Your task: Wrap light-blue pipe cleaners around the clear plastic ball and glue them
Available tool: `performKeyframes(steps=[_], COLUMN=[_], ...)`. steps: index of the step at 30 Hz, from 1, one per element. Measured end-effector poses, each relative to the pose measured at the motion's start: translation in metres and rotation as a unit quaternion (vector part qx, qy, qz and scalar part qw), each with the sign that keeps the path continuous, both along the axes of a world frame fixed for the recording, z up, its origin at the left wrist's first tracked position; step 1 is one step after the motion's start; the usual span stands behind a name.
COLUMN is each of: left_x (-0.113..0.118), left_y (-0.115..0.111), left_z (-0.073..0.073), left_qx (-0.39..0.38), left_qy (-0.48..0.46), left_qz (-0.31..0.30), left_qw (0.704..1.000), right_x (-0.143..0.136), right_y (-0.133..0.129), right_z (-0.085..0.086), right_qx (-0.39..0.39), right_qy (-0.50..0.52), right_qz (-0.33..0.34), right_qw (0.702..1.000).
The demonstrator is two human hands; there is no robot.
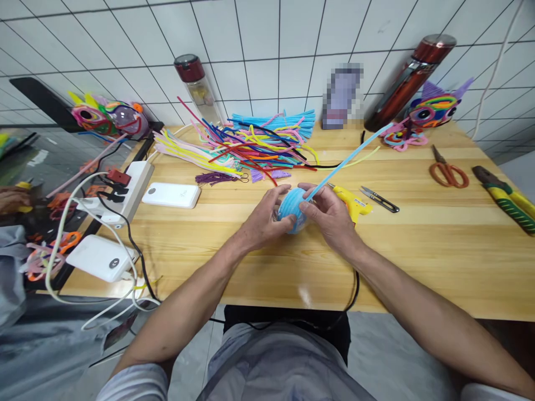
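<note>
A ball partly covered with coils of light blue pipe cleaner [291,206] sits in front of me, just above the wooden table. My left hand [264,218] is closed around its left side, thumb on the front. Against the ball's right side, my right hand [333,216] pinches a light blue pipe cleaner [351,157], whose free end sticks up to the right. A clear patch of the ball shows near its edge. Just behind my right hand lies a yellow glue gun [350,201], partly hidden by that hand.
A heap of coloured pipe cleaners [259,142] lies at the back. Thread snips [380,199], scissors [448,170] and pliers [507,195] are on the right. Power banks [171,195] and a power strip [136,189] with cables occupy the left, beside another person's sleeve [12,278].
</note>
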State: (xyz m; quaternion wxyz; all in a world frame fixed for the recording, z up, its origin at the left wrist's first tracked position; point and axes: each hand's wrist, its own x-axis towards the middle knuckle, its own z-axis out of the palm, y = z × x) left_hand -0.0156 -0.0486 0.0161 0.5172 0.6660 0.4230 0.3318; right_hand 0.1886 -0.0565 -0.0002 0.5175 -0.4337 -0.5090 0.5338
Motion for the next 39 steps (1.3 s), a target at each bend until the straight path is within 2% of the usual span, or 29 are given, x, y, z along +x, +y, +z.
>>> performKeyframes(steps=[11, 16, 24, 33, 39], left_x=[0.006, 0.006, -0.006, -0.008, -0.012], left_y=[-0.002, -0.001, 0.001, 0.006, 0.004], left_z=[0.007, 0.003, -0.004, -0.011, -0.006], left_qx=[-0.004, -0.003, -0.012, 0.101, 0.088], left_qy=[0.024, 0.019, -0.023, 0.069, 0.062], left_qz=[0.018, 0.027, -0.022, -0.035, -0.053], left_qw=[1.0, 0.999, 0.999, 0.992, 0.993], right_x=[0.0, 0.0, 0.0, 0.001, -0.001], right_y=[0.001, 0.001, 0.001, 0.002, 0.001], right_z=[-0.002, -0.003, -0.004, -0.004, -0.001], right_qx=[0.013, 0.017, 0.016, 0.015, 0.008], right_qy=[-0.002, -0.014, -0.021, -0.022, -0.013], right_qz=[-0.003, 0.001, 0.005, -0.001, -0.004], right_qw=[1.0, 1.0, 1.0, 1.0, 1.0])
